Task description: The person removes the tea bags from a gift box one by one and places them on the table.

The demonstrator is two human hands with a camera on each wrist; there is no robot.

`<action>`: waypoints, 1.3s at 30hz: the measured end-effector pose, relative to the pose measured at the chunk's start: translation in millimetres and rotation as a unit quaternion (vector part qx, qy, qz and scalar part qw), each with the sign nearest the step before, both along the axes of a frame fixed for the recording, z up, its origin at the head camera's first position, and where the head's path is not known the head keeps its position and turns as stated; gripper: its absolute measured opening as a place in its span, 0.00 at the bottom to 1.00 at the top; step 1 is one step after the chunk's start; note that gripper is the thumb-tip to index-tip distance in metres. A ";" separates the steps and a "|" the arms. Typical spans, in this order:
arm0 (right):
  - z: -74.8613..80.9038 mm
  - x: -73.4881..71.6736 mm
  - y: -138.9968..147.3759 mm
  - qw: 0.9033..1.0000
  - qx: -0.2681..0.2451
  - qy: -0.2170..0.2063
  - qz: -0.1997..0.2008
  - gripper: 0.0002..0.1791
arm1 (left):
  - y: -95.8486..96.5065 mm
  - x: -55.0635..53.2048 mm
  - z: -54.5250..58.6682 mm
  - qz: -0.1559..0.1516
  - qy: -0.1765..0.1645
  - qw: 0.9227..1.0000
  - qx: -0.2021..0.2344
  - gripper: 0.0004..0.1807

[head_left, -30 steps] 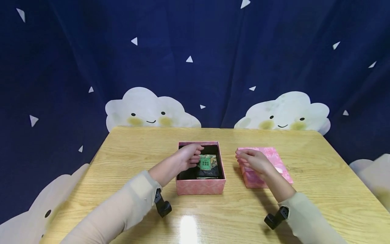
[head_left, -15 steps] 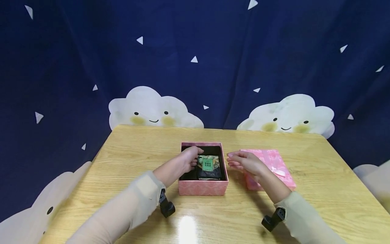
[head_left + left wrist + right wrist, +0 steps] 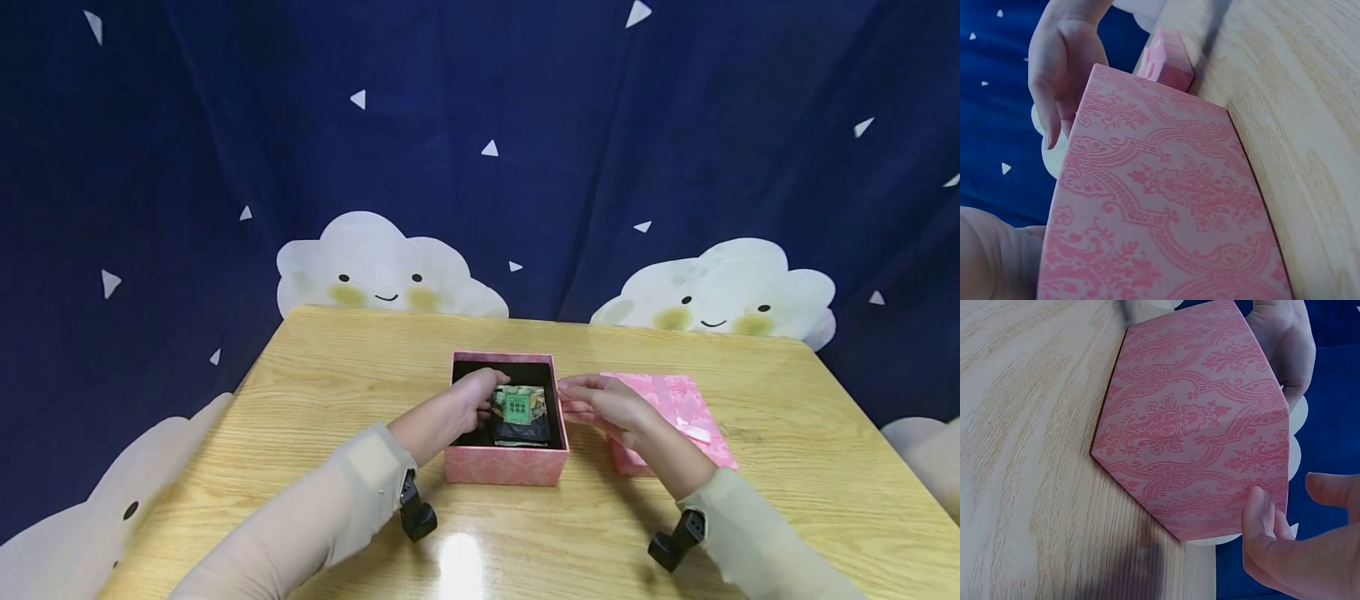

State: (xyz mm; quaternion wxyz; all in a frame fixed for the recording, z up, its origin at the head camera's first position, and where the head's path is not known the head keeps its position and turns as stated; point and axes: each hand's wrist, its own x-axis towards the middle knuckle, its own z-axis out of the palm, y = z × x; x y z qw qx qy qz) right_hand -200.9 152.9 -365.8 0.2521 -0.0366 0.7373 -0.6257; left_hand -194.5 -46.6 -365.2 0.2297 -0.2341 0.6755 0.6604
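A pink damask-patterned box [image 3: 506, 467] with a black lining stands uncovered on the table. Inside, toward its right side, lies a dark packet with a green label [image 3: 517, 410]; the edge of something pale shows under it. My left hand [image 3: 471, 400] reaches over the box's left wall, its fingers down beside the packet's left edge and partly hidden. My right hand [image 3: 603, 406] is at the outside of the right wall. In the right wrist view its forefinger [image 3: 1257, 512] lies against the box, and the thumb stands apart. The left wrist view shows mostly the patterned wall [image 3: 1166, 187].
A pink lid [image 3: 667, 408] with a pale ribbon bow [image 3: 693, 429] lies right of the box, partly behind my right forearm. Both stand on a wooden table [image 3: 352, 350]. A dark blue curtain [image 3: 420, 167] with white clouds hangs behind the table.
My right hand has moved left from above the lid to the box's right wall. The packet now lies straighter in the box. My left hand remains inside. The head view has shifted slightly.
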 end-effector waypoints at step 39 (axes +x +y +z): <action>-11.5 3.6 -2.9 1.000 0.009 0.004 -0.018 0.25 | 9.7 -17.2 23.2 -0.033 -0.036 0.998 0.050 0.32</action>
